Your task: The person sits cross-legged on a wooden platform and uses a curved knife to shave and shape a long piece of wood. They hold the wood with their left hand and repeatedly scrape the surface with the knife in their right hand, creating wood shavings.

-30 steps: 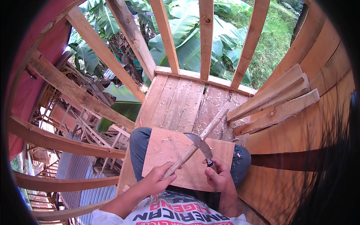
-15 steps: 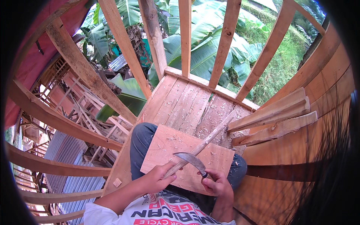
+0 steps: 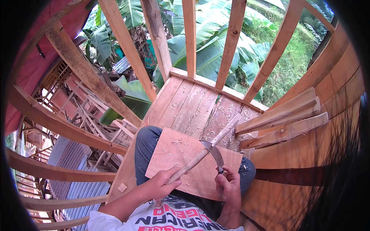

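My left hand [image 3: 165, 182] is closed round the near end of a pale wooden stick [image 3: 196, 158], which slants away to the upper right. In my right hand [image 3: 229, 182] is the dark handle of a sickle [image 3: 216, 155] with a curved metal blade. The blade crosses the stick beyond its middle, its tip at the stick's left side. Under both lies a square wooden board [image 3: 173, 150] across my lap, with a few curled shavings on it.
Wood shavings litter the plank floor [image 3: 189, 104] ahead. Several cut timbers [image 3: 285, 131] rest at the right by a plank wall [image 3: 285, 196]. Upright wooden slats [image 3: 233, 42] fence the far and left sides, with banana leaves [image 3: 208, 57] outside. A small wood block [image 3: 121, 188] lies at the left.
My right hand has moved up and slightly right, carrying the sickle blade farther along the stick toward its far end. My left hand keeps its grip in nearly the same place.
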Motion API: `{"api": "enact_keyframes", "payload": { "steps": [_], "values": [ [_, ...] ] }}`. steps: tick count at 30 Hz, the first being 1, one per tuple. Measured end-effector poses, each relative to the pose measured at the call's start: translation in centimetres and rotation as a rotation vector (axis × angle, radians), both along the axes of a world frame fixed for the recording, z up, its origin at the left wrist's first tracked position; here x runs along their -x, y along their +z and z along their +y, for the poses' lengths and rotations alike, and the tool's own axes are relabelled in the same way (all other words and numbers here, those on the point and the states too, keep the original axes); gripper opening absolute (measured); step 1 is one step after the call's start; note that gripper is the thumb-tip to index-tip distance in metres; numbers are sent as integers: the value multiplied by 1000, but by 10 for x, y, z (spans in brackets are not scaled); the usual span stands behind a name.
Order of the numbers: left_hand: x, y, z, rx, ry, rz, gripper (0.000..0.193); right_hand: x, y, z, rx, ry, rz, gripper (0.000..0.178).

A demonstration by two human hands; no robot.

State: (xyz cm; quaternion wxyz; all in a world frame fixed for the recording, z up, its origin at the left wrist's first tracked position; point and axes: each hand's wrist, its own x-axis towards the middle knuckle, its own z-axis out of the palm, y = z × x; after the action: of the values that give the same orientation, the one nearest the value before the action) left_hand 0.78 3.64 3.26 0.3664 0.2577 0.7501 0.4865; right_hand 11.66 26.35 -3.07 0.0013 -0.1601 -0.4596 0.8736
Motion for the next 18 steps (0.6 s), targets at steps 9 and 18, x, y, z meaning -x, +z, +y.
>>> {"api": "enact_keyframes", "payload": {
  "steps": [9, 18],
  "values": [
    [0, -11, 1, 0, -3, 15, 31, 1, 6, 6, -59, 95, -48, 25],
    [1, -9, 8, 16, 38, -54, 31, 9, -7, -14, -289, -79, -60, 25]
  ]
}}
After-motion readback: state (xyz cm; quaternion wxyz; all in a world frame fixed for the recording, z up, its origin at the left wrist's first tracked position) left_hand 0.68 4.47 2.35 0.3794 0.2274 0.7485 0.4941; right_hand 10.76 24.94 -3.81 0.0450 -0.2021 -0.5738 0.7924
